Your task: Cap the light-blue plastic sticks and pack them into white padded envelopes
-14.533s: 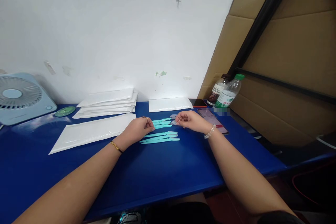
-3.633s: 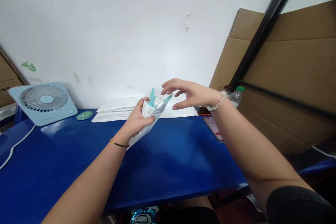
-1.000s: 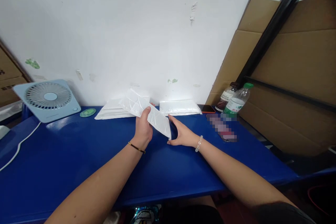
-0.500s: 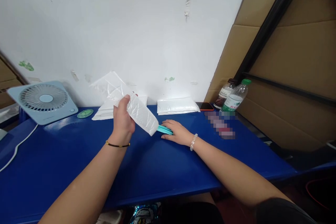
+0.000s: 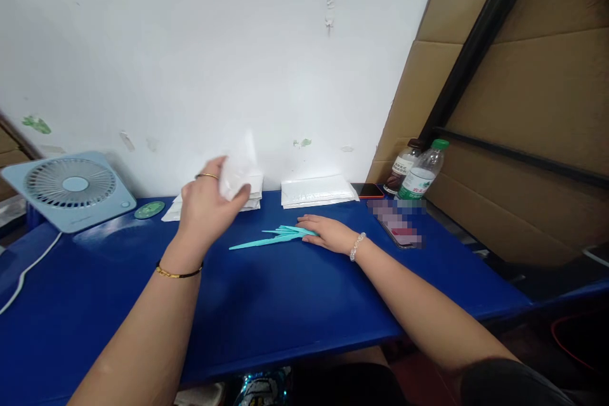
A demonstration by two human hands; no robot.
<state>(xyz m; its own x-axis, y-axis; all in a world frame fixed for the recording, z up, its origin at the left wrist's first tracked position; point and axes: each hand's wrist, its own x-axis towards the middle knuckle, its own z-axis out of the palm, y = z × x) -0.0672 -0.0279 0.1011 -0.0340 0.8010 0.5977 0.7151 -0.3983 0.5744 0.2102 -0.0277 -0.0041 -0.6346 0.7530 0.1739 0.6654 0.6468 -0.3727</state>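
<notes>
In my left hand (image 5: 204, 209) is a white padded envelope (image 5: 238, 171), gripped between thumb and fingers and smeared by motion. The hand is raised over the table, in front of a stack of similar white envelopes (image 5: 254, 193). My right hand (image 5: 330, 233) rests low over the table, its fingers closed on one end of a bunch of thin turquoise strips (image 5: 280, 235). The strips fan out to the left, one long piece reaching furthest. Their exact kind cannot be made out, and the ends under my palm are hidden.
Another white envelope pile (image 5: 318, 191) lies near the wall. On the right are a phone (image 5: 371, 191), two bottles (image 5: 421, 174) and a blurred-out phone (image 5: 399, 228). A blue fan (image 5: 73, 187) and a green disc (image 5: 149, 210) stand left on the blue table (image 5: 285, 304).
The white envelope has come off the turquoise strips, which now lie exposed and fanned out. My left hand has turned and moved left and upward with the envelope. My right hand has barely moved.
</notes>
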